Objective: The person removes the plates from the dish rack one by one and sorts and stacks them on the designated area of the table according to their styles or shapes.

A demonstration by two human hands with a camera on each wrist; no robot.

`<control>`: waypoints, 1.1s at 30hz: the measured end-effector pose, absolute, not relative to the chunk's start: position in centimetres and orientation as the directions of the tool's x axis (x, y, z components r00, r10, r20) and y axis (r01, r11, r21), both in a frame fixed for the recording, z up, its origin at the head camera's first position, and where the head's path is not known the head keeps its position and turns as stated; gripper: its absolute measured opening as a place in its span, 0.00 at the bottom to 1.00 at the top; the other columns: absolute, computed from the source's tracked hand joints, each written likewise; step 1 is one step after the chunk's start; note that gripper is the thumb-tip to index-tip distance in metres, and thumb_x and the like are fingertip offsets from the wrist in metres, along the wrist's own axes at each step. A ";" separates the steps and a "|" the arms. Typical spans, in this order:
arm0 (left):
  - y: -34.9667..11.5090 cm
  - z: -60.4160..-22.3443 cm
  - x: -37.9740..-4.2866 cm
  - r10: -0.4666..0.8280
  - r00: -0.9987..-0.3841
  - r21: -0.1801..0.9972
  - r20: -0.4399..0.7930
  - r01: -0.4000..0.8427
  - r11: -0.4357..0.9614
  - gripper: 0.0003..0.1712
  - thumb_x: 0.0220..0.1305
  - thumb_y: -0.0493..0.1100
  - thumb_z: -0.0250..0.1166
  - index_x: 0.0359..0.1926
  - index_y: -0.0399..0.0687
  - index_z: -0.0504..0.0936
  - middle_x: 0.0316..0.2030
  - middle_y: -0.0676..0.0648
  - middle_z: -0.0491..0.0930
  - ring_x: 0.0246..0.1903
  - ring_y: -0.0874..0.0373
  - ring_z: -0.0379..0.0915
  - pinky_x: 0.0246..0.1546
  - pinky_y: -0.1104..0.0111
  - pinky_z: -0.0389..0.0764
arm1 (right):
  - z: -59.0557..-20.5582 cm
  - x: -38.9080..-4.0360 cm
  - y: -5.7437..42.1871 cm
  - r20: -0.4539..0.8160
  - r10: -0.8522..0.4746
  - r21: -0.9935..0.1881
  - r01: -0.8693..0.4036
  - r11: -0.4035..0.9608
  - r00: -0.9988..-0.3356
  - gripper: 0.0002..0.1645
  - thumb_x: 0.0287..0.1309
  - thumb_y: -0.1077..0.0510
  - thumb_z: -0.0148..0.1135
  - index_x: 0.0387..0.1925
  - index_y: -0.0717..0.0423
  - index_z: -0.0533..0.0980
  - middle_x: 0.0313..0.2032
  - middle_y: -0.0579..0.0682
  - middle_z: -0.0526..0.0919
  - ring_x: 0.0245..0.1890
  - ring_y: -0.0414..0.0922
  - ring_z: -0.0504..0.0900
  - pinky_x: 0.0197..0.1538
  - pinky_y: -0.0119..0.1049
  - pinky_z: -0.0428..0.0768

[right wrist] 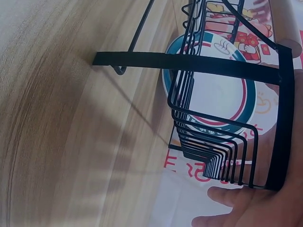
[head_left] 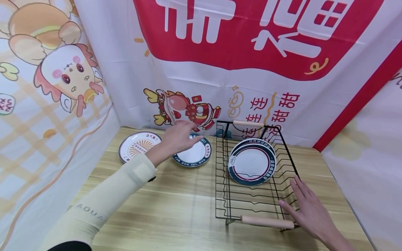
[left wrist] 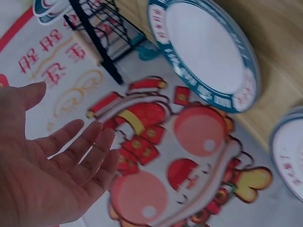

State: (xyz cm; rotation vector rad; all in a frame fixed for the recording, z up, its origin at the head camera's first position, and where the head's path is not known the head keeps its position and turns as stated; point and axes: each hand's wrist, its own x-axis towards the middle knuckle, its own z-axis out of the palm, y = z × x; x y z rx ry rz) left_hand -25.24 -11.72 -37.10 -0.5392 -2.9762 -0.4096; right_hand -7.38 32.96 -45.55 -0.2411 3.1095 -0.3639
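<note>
Plate (head_left: 192,157) lies below left hand (head_left: 176,138), apart from slightly spread fingers (left wrist: 71,153); right hand (head_left: 310,212), fingers spread, beside wire rack (head_left: 267,222).

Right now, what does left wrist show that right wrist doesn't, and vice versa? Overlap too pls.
Left wrist only: the left grip, palm in view with nothing in it; the teal-rimmed plate lying on the table; part of a second table plate, cut off by the frame edge.

Right wrist only: the right grip, partly behind the bars of the black wire rack.

Both: the rack (only one end in left wrist), plateware inside it, the tabletop and the printed backdrop.
</note>
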 end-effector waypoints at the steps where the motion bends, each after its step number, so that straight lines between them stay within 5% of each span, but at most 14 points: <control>1: -11.0 -36.9 -25.2 0.351 -0.927 0.252 0.135 0.375 0.892 0.35 0.73 0.68 0.62 0.66 0.49 0.80 0.60 0.44 0.83 0.55 0.47 0.82 0.49 0.48 0.87 | -45.6 -7.4 33.0 0.012 -0.150 -0.225 -0.149 0.963 -0.989 0.59 0.71 0.29 0.59 0.81 0.68 0.53 0.82 0.68 0.49 0.77 0.74 0.54 0.69 0.76 0.61; 24: 0.3 -37.0 -25.9 0.641 -0.767 0.375 -0.044 0.582 0.722 0.29 0.74 0.59 0.68 0.66 0.48 0.81 0.54 0.49 0.86 0.51 0.58 0.82 0.50 0.63 0.83 | -46.1 -7.6 32.9 0.005 -0.140 -0.175 -0.139 0.975 -0.990 0.60 0.71 0.28 0.57 0.82 0.67 0.52 0.82 0.68 0.49 0.76 0.74 0.55 0.67 0.79 0.63; 33: 3.0 -38.4 -26.4 0.651 -0.756 0.370 -0.066 0.587 0.720 0.17 0.75 0.53 0.68 0.54 0.48 0.87 0.29 0.53 0.80 0.27 0.62 0.72 0.31 0.70 0.73 | -46.1 -7.5 33.0 0.024 -0.143 -0.177 -0.145 0.973 -0.989 0.59 0.71 0.29 0.58 0.82 0.66 0.52 0.83 0.66 0.48 0.76 0.74 0.56 0.62 0.80 0.66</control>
